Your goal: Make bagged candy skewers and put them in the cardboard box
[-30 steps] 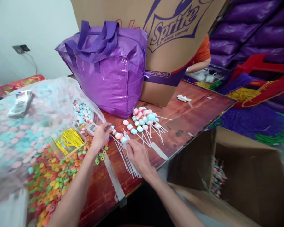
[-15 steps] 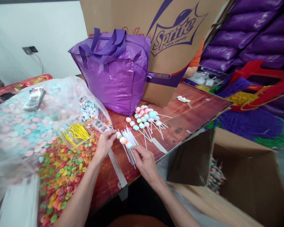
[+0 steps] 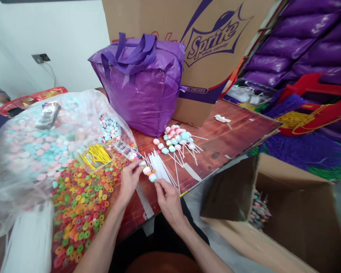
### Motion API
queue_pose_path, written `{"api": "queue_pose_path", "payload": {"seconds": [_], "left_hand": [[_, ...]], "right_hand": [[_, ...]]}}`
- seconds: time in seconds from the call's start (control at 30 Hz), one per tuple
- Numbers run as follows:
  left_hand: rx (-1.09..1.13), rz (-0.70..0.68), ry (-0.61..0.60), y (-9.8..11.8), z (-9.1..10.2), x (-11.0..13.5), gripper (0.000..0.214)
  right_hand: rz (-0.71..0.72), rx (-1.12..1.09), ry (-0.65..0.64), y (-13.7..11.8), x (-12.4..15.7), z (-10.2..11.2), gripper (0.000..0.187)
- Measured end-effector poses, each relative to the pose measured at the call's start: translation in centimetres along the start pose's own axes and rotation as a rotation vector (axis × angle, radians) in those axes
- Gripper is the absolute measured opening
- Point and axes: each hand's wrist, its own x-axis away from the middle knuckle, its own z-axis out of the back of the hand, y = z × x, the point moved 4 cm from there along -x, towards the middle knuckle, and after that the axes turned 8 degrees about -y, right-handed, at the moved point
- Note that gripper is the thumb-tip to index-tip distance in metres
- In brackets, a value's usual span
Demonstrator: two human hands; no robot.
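My left hand (image 3: 130,178) pinches the top end of a white stick strung with pastel candy pieces (image 3: 148,171). My right hand (image 3: 167,196) pinches the same stick just below the lowest candy. Under the two hands a bundle of bare white sticks (image 3: 161,170) lies on the wooden table (image 3: 233,132). Beyond them sits a small heap of finished candy sticks (image 3: 176,140). To the left lie a spread of coloured ring candies (image 3: 79,204) and a clear bag of pink and blue candies (image 3: 31,148).
A purple zip bag (image 3: 142,83) and a big Sprite stick candy carton (image 3: 204,41) stand at the back of the table. An open cardboard box (image 3: 287,212) sits on the floor at the right. Yellow sticks in a clear packet (image 3: 96,155) rest on the rings.
The camera has shifted, so everything sits further right and lower in view. Both hands have drawn nearer to me with the candy stick, and the right hand has slid up close under the candies.
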Motion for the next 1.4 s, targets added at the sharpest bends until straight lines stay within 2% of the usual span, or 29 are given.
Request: {"api": "queue_pose_path", "payload": {"seconds": [0.17,0.33,0.47,0.57,0.67,0.77,0.87,0.97,1.07,1.17,1.23,1.3,1.4], "left_hand": [[-0.171,-0.017,0.039,0.1,0.0,0.8,0.026],[-0.203,-0.032,-0.010,0.4,-0.5,1.3,0.027],[-0.296,-0.072,-0.055,1.7,-0.6,1.3,0.032],[-0.541,-0.122,0.081,3.1,0.7,0.4,0.037],[-0.806,-0.085,0.243,3.8,2.4,-1.5,0.036],[-1.002,-0.009,0.200,3.5,2.9,-3.7,0.033],[-1.137,0.037,0.151,2.9,2.7,-4.9,0.031],[-1.147,0.036,0.145,2.3,2.4,-5.1,0.017],[-1.108,0.020,0.173,1.9,2.4,-5.3,0.017],[-1.054,-0.010,0.232,2.0,2.6,-5.0,0.021],[-1.013,-0.039,0.272,2.6,2.4,-4.3,0.023],[-0.918,-0.118,0.326,3.5,2.1,-2.7,0.022],[-0.678,-0.323,0.352,5.0,1.0,0.7,0.019]], "right_hand": [[-0.021,0.026,-0.001,0.2,0.0,-0.2,0.029],[-0.029,0.036,0.008,0.1,-0.3,-0.2,0.031],[-0.023,0.014,-0.013,-0.1,-0.7,0.1,0.030],[-0.055,0.026,0.033,0.4,-1.1,1.2,0.030],[-0.077,0.056,0.091,1.7,-1.7,2.5,0.029],[-0.086,0.154,0.129,2.9,-2.3,3.1,0.027],[-0.091,0.362,0.130,3.6,-2.7,2.9,0.025],[-0.040,0.482,0.147,3.6,-2.5,2.8,0.023],[0.043,0.479,0.236,3.0,-1.7,3.1,0.021],[0.118,0.407,0.296,1.8,-1.0,3.3,0.021],[0.141,0.286,0.276,0.9,-0.8,3.0,0.020],[0.111,0.084,0.214,0.1,-1.1,2.2,0.019],[-0.040,-0.349,0.087,-0.7,-1.9,0.1,0.022]]}}
